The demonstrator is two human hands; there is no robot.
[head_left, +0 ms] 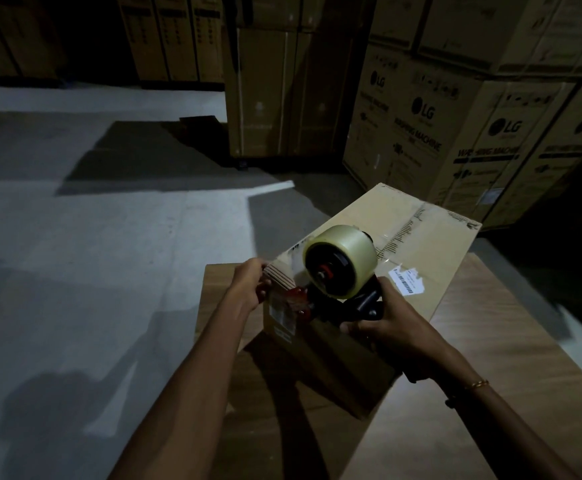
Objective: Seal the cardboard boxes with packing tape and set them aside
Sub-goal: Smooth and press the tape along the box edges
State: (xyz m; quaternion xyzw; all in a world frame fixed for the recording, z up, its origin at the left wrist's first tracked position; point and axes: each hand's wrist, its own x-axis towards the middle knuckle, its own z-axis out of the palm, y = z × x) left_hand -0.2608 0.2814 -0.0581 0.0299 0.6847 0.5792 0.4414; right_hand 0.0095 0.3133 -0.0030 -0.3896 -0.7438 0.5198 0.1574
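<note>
A closed cardboard box [417,237] sits on a wooden table [483,323], with clear tape along its top seam and a white label near its right side. A tape dispenser [338,268] with a big roll of clear tape and a red and black frame rests at the box's near corner. My right hand [383,320] grips the dispenser's black handle. At the same corner, the fingers of my left hand [251,282] curl round the box's edge, right beside the dispenser's red front end.
Tall stacks of large printed appliance cartons [456,116] stand behind and to the right of the table. More cartons [275,91] line the back wall. Grey concrete floor [92,254] stretches to the left, crossed by dark shadows.
</note>
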